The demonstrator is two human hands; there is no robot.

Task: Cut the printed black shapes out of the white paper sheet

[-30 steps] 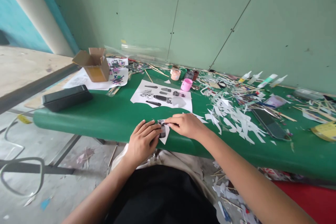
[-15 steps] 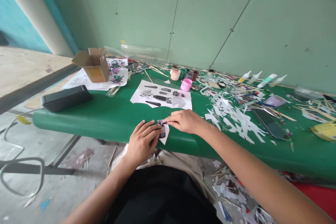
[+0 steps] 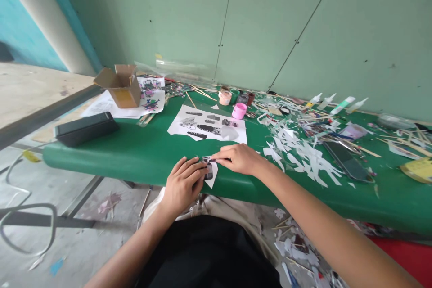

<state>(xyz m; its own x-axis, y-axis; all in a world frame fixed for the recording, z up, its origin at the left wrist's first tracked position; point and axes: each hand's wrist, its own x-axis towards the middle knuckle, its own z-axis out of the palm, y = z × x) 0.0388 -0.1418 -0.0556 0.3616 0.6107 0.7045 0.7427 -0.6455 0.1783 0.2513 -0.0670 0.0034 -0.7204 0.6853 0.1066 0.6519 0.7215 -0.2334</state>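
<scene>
A small printed paper piece (image 3: 210, 182) with a dark grey picture lies at the front edge of the green table. My left hand (image 3: 185, 177) rests on its left part, fingers stretched and lying flat. From the other side comes my right hand (image 3: 238, 158), closed in a pinch above the top edge of the piece; whatever it pinches is too small to make out. Just beyond both hands is a larger printed sheet (image 3: 175, 125) with cut edges and dark, boot-like shapes on it.
Paint pots stand at the back, a pink pot (image 3: 239, 110) among them. White paper scraps (image 3: 312, 157) and a dark phone (image 3: 347, 161) lie to the right, with glue bottles (image 3: 342, 105) behind. On the left are a cardboard box (image 3: 126, 94) and a dark grey block-shaped object (image 3: 86, 128).
The view has tilted slightly, so the table sits a little lower. Both hands stay at the small paper piece, with hardly any visible movement.
</scene>
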